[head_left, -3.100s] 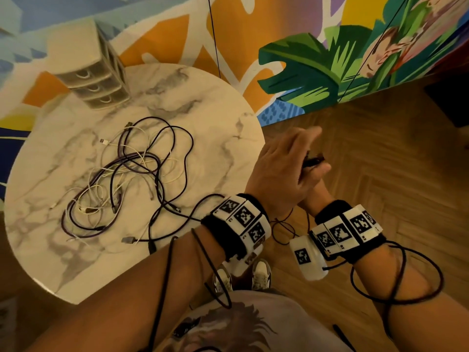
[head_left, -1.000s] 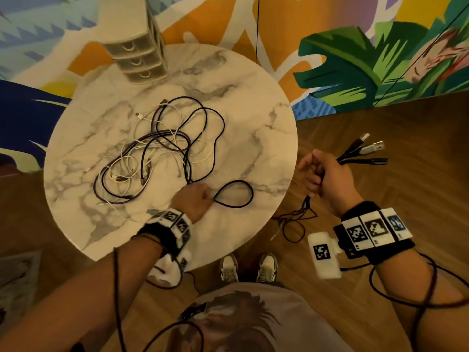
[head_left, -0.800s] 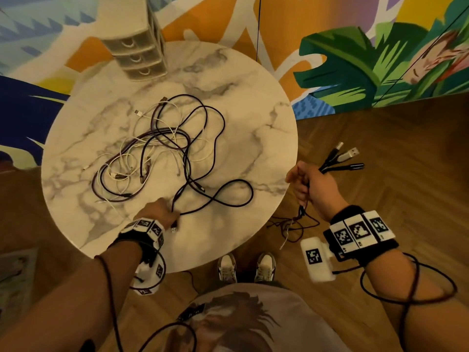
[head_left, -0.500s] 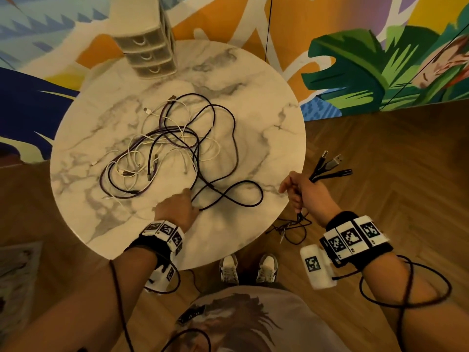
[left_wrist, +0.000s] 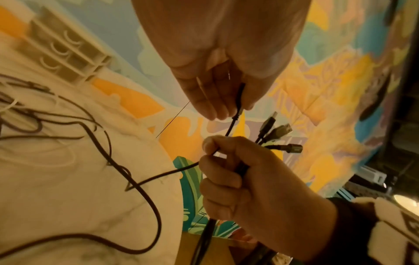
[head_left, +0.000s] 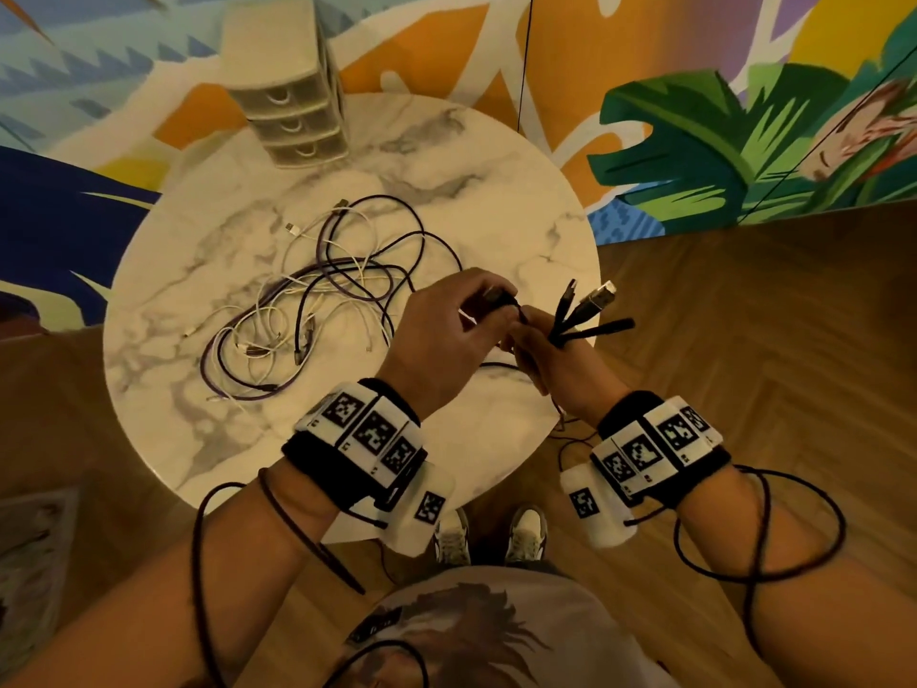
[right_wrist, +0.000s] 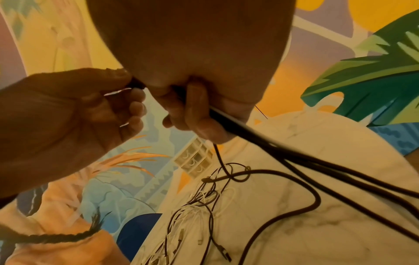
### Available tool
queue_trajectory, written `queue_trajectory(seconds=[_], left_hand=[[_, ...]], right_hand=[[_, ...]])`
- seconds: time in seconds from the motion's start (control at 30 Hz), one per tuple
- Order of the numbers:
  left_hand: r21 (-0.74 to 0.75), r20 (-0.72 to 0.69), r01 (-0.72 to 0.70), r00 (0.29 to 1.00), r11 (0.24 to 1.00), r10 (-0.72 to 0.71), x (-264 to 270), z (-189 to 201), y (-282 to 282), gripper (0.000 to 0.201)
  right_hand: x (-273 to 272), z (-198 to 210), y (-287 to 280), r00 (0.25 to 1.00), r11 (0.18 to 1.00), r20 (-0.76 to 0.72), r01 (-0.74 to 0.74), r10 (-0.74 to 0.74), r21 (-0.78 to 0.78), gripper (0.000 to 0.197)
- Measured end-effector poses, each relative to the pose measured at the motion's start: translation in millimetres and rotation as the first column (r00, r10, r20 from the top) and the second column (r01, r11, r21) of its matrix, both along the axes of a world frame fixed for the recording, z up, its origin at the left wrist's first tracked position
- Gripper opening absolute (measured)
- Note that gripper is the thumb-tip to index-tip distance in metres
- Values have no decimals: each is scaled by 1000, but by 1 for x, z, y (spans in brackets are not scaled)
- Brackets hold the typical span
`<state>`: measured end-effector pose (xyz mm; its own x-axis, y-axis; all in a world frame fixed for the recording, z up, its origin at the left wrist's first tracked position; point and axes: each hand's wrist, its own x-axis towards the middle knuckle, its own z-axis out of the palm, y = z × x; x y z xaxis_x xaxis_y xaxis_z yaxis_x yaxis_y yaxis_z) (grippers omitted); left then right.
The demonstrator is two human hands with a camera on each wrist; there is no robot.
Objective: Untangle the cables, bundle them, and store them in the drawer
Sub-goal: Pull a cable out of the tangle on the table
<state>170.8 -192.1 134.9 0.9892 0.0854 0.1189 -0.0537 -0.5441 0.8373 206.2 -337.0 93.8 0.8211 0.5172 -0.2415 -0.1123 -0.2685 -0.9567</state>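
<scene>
A tangle of white, purple and black cables lies on the round marble table. My right hand grips a bundle of black cables, whose plugs fan out above the fist. My left hand pinches the plug end of another black cable right beside the right fist. That cable runs past the right thumb and trails down to the tangle. In the right wrist view my fingers curl round the bundle, and its strands hang off over the table edge.
A small beige drawer unit with three shut drawers stands at the table's far edge against the painted wall. Wooden floor surrounds the table; my shoes are just below its near edge. Sensor leads loop round both forearms.
My left hand has left the table, lifting a black cable end up to the right hand. The right hand has moved in left; both hands now meet over the table's right side.
</scene>
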Motion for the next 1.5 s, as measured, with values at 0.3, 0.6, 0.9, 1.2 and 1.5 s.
queue_trajectory(seconds=[0.3,0.6,0.9,1.2,1.5], left_hand=[[154,53,83,994,985,-92,7,2,-3,11],[161,82,173,979,972,-188,9,14,-13,22],[-97,110,105,989,990,-94,6,2,-19,38],[109,-550,336,805,936,-225,-9,-105,7,12],[402,-296,-72,933,913,204,28,-88,88,35]], right_hand=[[4,21,4,972,962,70,-211,226,-174,37],[5,32,4,977,922,66,-168,203,-349,39],[10,11,0,963,987,258,113,-81,-111,18],[17,27,-8,922,840,-285,364,-263,402,52],[36,28,-36,816,722,-94,552,-570,418,56]])
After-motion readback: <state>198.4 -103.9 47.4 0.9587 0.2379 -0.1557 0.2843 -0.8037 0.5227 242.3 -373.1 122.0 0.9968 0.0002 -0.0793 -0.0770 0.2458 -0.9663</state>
